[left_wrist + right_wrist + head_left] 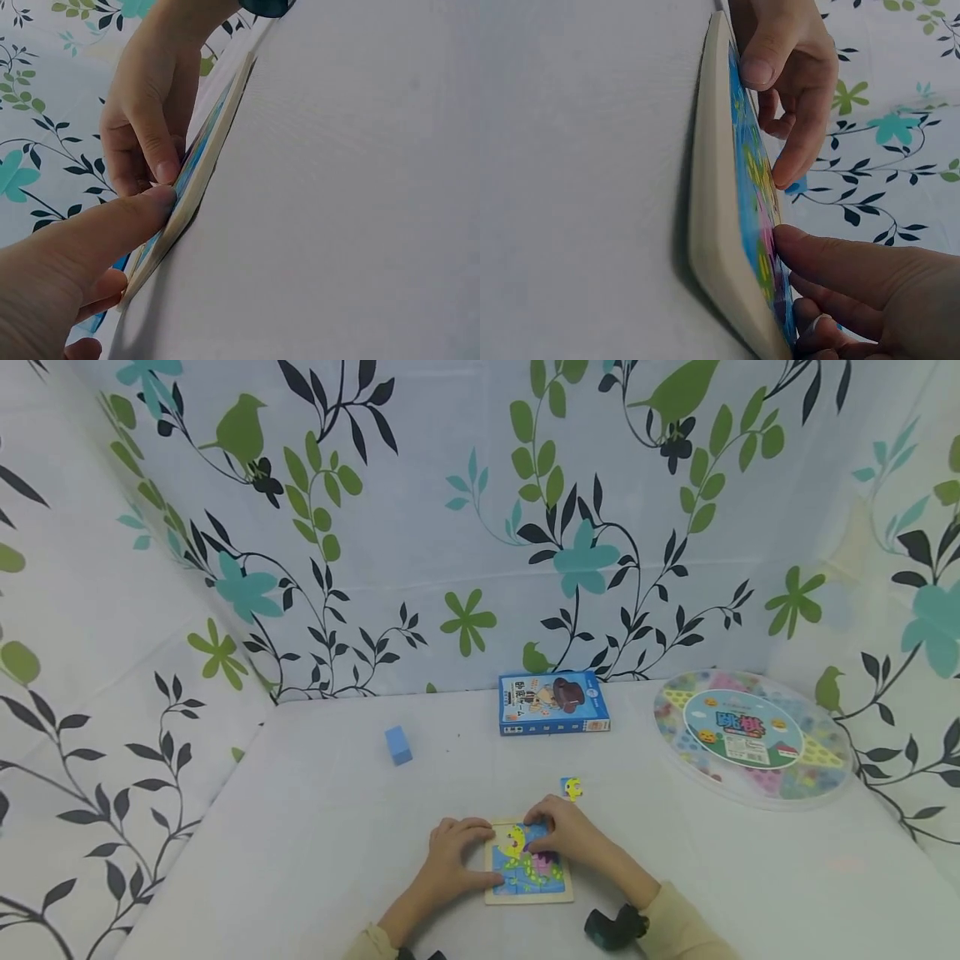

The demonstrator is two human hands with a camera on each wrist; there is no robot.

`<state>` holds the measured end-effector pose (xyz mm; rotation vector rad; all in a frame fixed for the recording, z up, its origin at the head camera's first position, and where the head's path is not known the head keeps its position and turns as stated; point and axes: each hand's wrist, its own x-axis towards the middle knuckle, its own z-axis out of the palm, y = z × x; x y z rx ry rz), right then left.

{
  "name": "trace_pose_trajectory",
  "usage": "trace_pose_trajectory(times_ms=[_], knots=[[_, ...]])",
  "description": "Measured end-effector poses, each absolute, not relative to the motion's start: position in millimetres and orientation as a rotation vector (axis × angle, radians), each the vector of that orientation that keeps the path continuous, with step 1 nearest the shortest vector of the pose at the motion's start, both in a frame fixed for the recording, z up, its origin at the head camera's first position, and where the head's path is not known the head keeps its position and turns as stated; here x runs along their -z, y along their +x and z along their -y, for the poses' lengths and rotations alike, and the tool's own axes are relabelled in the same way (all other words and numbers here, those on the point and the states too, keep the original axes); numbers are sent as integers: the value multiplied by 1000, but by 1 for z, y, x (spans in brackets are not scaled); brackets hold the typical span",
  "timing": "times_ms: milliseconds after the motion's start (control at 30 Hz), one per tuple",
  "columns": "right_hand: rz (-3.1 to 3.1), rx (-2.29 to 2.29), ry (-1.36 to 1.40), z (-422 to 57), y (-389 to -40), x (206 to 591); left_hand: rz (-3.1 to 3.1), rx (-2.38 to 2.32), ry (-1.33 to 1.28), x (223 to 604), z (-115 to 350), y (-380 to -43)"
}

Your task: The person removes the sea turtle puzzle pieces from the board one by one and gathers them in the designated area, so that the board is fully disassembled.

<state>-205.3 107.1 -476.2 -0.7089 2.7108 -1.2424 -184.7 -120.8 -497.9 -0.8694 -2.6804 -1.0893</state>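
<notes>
A small wooden jigsaw puzzle (528,898) with a pale frame lies flat on the table, its picture in blue, yellow, green and purple. My left hand (447,857) holds it by the left side, thumb at the lower corner and fingers along the upper one. At the puzzle's upper right, my right hand (573,837) bends its fingers and thumb onto a puzzle piece, mostly hidden under them. In the right wrist view the right thumb (840,262) touches the picture surface. Just beyond the right hand lies a loose puzzle piece (572,788) showing yellow on blue.
A blue block (398,746) lies at the back left. Behind the puzzle is a blue picture box (554,703). To the right rests a round board-game case (752,739) with a clear rim. A patterned cloth (465,543) hangs along the table's back and sides.
</notes>
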Motion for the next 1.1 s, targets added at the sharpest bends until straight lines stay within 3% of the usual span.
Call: trace_pose_trajectory(times_ms=[1100], knots=[[-2666, 973, -845, -101, -202, 470, 2689, 1077, -851, 499, 119, -186]])
